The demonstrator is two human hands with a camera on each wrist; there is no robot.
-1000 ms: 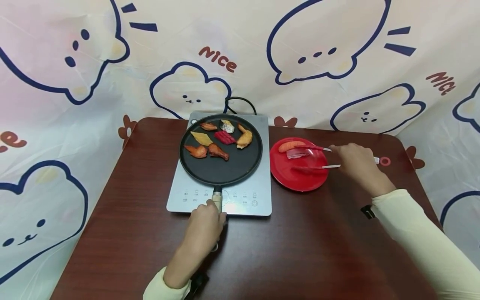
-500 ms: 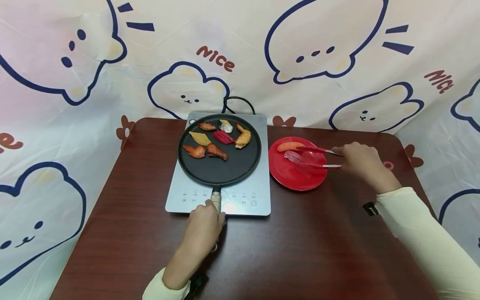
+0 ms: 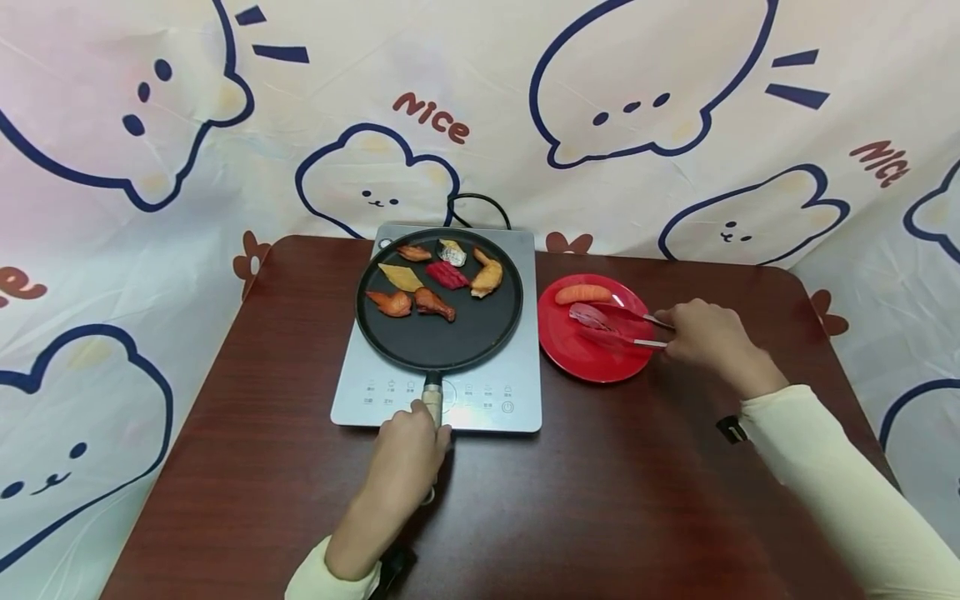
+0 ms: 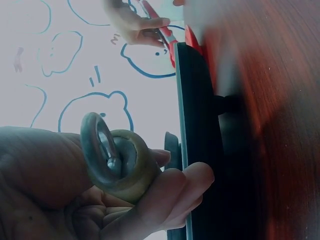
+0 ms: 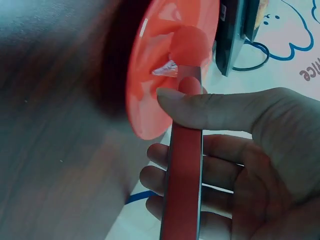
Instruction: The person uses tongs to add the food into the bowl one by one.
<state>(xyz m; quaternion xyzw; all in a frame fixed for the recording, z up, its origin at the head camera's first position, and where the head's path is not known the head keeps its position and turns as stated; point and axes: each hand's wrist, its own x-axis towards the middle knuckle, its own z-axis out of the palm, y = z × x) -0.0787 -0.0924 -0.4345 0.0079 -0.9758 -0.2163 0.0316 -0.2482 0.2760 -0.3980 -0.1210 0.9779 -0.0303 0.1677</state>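
Observation:
My left hand (image 3: 408, 454) grips the handle (image 3: 432, 396) of a round black frying pan (image 3: 457, 346); its metal hanging ring shows at the handle's end in the left wrist view. With my right hand (image 3: 708, 337) I hold red-and-silver tongs (image 3: 647, 342), thumb on one arm and fingers around the other. The tongs reach over a red plate (image 3: 600, 371), their arms on either side of a pinkish meat slice (image 3: 587, 315). An orange sausage-like piece (image 3: 582, 293) lies beyond it on the plate. In the right wrist view the tongs (image 5: 184, 185) partly hide the food.
The pan rests on a silver induction cooker (image 3: 487, 417) with a black cord behind. In the pan lie a drumstick (image 3: 433, 304), a wing (image 3: 390, 303), a yellow slice (image 3: 401, 277), a red meat piece (image 3: 447, 275) and other food. A patterned curtain backs the brown table (image 3: 562, 517).
The tongs have swung toward the near side of the plate and their arms have drawn closer together around the meat slice, which has shifted slightly. My left hand stays on the handle.

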